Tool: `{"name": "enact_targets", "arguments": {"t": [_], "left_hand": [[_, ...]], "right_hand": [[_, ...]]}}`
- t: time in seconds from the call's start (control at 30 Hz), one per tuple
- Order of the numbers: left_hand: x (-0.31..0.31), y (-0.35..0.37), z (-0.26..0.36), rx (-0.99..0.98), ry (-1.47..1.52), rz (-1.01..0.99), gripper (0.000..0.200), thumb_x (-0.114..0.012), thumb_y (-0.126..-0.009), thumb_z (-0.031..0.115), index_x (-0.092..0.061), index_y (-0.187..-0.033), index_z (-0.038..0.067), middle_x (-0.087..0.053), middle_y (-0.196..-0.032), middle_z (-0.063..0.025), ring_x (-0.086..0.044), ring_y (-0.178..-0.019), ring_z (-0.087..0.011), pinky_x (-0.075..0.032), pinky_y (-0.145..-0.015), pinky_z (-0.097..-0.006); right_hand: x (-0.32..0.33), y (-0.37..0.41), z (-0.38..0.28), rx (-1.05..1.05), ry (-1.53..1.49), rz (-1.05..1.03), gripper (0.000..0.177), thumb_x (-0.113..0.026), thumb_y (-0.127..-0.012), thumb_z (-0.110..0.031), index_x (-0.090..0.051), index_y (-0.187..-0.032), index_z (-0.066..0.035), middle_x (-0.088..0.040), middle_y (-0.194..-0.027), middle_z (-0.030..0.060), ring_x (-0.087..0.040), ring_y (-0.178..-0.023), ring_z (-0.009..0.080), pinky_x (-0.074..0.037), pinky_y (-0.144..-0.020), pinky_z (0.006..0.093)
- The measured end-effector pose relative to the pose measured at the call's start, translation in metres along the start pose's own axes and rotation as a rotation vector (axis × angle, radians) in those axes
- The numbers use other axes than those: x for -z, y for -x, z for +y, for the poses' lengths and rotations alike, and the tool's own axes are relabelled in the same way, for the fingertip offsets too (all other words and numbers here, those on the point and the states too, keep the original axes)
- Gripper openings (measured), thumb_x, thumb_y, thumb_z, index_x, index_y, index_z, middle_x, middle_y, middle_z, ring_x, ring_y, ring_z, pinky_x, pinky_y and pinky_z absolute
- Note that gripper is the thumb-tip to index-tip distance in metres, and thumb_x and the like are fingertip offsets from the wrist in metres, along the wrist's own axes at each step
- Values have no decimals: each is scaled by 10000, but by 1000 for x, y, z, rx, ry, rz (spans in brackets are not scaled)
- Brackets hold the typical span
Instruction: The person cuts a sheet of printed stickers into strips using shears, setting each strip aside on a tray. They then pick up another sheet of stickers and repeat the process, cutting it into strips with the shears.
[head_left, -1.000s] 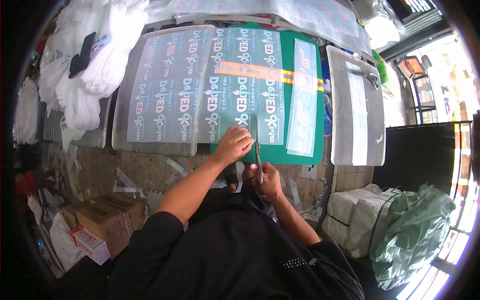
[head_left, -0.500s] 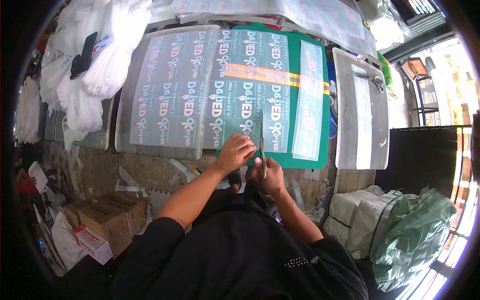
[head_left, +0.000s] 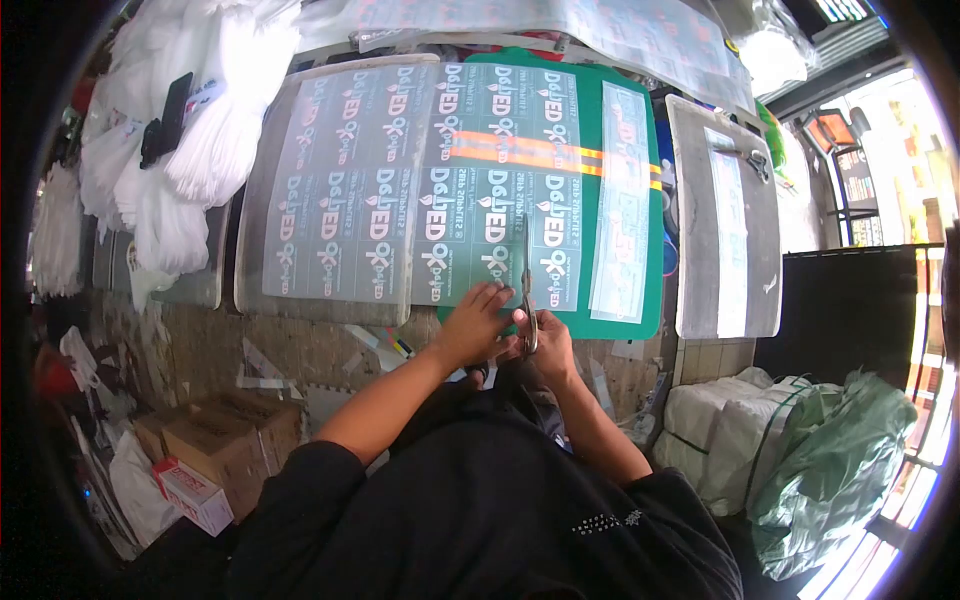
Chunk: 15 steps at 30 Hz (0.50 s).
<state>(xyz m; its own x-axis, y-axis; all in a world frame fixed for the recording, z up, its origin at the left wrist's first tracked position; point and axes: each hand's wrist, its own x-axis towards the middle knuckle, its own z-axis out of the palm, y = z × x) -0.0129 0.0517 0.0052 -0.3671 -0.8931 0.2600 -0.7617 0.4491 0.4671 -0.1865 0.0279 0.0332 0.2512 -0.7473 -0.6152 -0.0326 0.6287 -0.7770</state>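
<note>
A large clear film sheet (head_left: 385, 230) with rows of white printed logos spreads over a grey board and a green cloth piece (head_left: 590, 110) that has orange reflective stripes (head_left: 480, 148). My right hand (head_left: 548, 352) is wrapped round the handles of metal scissors (head_left: 528, 290), whose blades point away from me along a gap between logo columns. On the sheet's near edge, my left hand (head_left: 478, 325) rests just left of the scissors, fingers together and seemingly pinching the film. To the right, a separate printed film strip (head_left: 617, 220) lies on the green cloth.
A second grey board (head_left: 690, 240) at right bears a white strip and another pair of scissors (head_left: 755, 160). White bundled material (head_left: 215, 130) hangs at upper left. Cardboard boxes (head_left: 225, 440) stand on the floor at lower left, wrapped bales (head_left: 725, 430) at lower right.
Both hands and the scissors sit slightly lower in the picture, and the left hand is closer to the scissors. The whole view has shifted slightly.
</note>
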Motion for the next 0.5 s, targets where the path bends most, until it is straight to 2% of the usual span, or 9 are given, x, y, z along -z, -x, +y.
{"name": "enact_targets", "arguments": {"t": [0.03,0.1,0.13,0.2,0.33,0.43,0.5], "left_hand": [[-1,0,2,-3,0,-2,454,-714,-764,311,-636,-1141,71,-516,-1249,-134,-461,-1229,-350,-373,-1059,-510],[-4,-3,6,6,-40,-34,625,-730,-731,350,-566,-1274,88,-458,-1301,-157,-409,-1254,-369,-323,-1083,-535],[-5,-5,8,4,-40,-35,625,-730,-731,350,-566,-1274,88,-458,-1300,-157,-409,-1254,-369,-323,-1083,-535],[-6,-7,10,34,-54,-45,750,-728,-726,360,-468,-1386,115,-464,-1277,-158,-402,-1238,-360,-305,-1091,-528],[-15,-5,5,10,-108,-50,811,-731,-723,374,-414,-1426,122,-465,-1262,-160,-404,-1220,-355,-309,-1085,-521],[-11,-8,6,21,-137,-98,792,-730,-726,394,-435,-1407,118,-466,-1265,-159,-394,-1235,-353,-309,-1083,-523],[-9,-9,6,28,-166,-157,756,-722,-741,425,-456,-1367,93,-464,-1280,-159,-391,-1240,-352,-305,-1084,-522]], "right_hand": [[0,1,-1,-11,1,-1,494,-761,-852,-437,-603,-943,23,-614,-713,30,-576,-600,99,-460,-545,258],[0,0,-1,-10,16,2,487,-759,-855,-432,-604,-940,22,-611,-712,29,-574,-601,97,-461,-546,258],[0,-1,0,-10,33,4,480,-758,-858,-427,-604,-937,21,-608,-710,28,-573,-601,96,-462,-548,258],[0,-2,1,10,66,20,477,-754,-862,-425,-607,-932,24,-611,-717,30,-573,-604,97,-464,-551,260],[1,-14,4,120,188,63,479,-740,-875,-423,-617,-922,37,-623,-741,37,-568,-605,99,-467,-547,268],[1,-15,-6,12,191,53,490,-734,-877,-428,-622,-929,46,-631,-767,42,-572,-622,103,-468,-546,273],[-2,-17,-5,39,162,54,497,-734,-876,-435,-624,-928,46,-627,-757,41,-571,-621,101,-466,-541,272]]}}
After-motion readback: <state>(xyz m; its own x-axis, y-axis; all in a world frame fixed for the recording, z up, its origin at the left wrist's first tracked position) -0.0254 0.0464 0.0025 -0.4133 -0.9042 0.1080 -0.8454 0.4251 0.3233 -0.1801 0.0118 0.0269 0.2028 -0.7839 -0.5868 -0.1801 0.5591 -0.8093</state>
